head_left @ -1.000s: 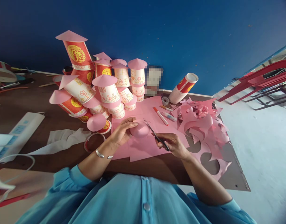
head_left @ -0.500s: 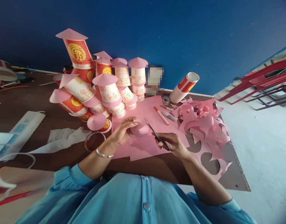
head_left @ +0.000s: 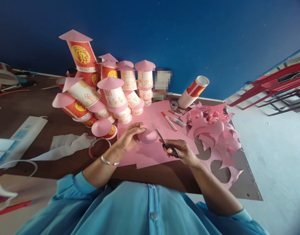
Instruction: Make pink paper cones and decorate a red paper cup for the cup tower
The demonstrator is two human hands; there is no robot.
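In the head view my left hand (head_left: 131, 136) is closed on the edge of a round piece of pink paper (head_left: 150, 136), its thumb on top. My right hand (head_left: 180, 150) is closed round the black handles of a pair of scissors (head_left: 162, 134). The metal blades point up and left, beside the right edge of the paper piece. Sheets of pink paper (head_left: 150, 156) lie on the table beneath both hands. Whether the blades touch the held piece I cannot tell.
Paper cups with pink cone roofs (head_left: 113, 94) are stacked at the left back. Pink paper scraps (head_left: 211, 124) pile up on the right. A marker (head_left: 169, 121), a stack of cups (head_left: 192, 92) and a tape roll (head_left: 99, 148) lie around. A power strip (head_left: 24, 138) lies far left.
Almost nothing differs. The scissors in my right hand have shifted very slightly to the right; my left hand and the paper piece stay in place.
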